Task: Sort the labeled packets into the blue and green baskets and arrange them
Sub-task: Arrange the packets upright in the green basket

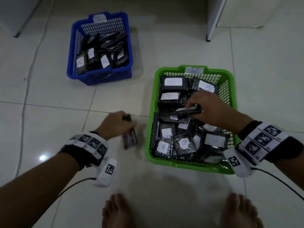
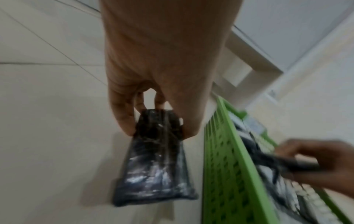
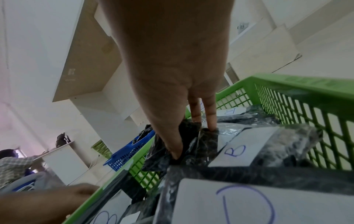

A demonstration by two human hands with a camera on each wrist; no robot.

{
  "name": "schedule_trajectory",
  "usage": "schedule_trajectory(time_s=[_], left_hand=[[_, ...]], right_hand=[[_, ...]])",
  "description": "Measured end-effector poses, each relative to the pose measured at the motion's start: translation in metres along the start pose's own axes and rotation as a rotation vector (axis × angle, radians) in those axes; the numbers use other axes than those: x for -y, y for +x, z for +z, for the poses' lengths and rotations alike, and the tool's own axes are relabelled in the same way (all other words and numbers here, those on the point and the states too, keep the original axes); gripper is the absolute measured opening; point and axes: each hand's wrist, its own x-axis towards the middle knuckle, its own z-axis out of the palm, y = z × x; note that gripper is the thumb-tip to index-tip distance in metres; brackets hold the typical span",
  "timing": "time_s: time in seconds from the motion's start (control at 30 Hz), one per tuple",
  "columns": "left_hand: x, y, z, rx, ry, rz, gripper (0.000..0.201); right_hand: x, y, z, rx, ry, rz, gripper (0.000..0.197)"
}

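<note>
Packets fill the green basket (image 1: 232,89); both hands clamp one each, left (image 1: 117,123) outside its rim.

A: Background, head view?
B: Pale glossy tiled floor (image 1: 49,112) with dark grout lines; thin white cable (image 1: 35,55) trailing across it at left; white cabinet panel (image 1: 215,17) standing at upper right.
A: Right wrist view?
B: Seated person in a checked shirt (image 3: 13,168) at a white table (image 3: 57,160), dark bag (image 3: 61,139) on top. Small pale-green lattice bin (image 3: 100,147) beside it.
</note>
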Motion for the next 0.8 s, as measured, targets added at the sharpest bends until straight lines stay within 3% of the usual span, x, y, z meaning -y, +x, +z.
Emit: schedule_trajectory(time_s=[0.13, 0.27, 0.43, 0.53, 0.8], left_hand=[[-0.027, 0.003, -0.037, -0.167, -0.691, -0.060, 0.021], [-0.068, -0.001, -0.042, -0.151, -1.005, 0.037, 0.026], [-0.112, -0.009, -0.023, -0.102, -0.846, 0.199, 0.033], [-0.119, -0.008, -0.019, -0.124, -0.752, 0.233, 0.027], [-0.122, 0.004, -0.008, -0.158, -0.678, 0.211, 0.022]], right_hand=[[0.002, -0.004, -0.003, 0.119, -0.043, -0.008, 0.040], [0.001, -0.007, 0.003, 0.192, -0.048, 0.014, 0.045], [0.002, -0.005, -0.008, 0.187, -0.030, 0.012, 0.050], [-0.004, -0.010, -0.029, 0.120, 0.032, 0.056, 0.058], [-0.038, -0.036, -0.072, -0.214, 0.321, 0.206, 0.054]])
